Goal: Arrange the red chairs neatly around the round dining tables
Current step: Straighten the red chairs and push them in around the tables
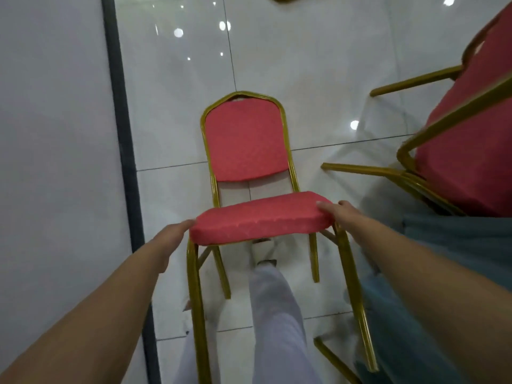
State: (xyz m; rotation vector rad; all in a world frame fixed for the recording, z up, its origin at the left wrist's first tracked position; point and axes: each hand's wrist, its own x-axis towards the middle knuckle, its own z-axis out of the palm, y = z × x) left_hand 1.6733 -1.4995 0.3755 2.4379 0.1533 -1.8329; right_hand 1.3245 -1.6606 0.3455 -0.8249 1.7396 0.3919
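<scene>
Tile floor (304,79): glossy, no table visible.
Stacked chairs (471,134): right, likely awaiting placement.
Red chair (246,139): held by its seat, not yet placed.
Left hand (171,236): grips seat's left edge.
Right hand (342,216): grips right edge.

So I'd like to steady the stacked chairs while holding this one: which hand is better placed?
Right. The right hand holds the red chair by its seat on the side nearest the stacked chairs; the left hand holds the far side, by the wall.
</scene>
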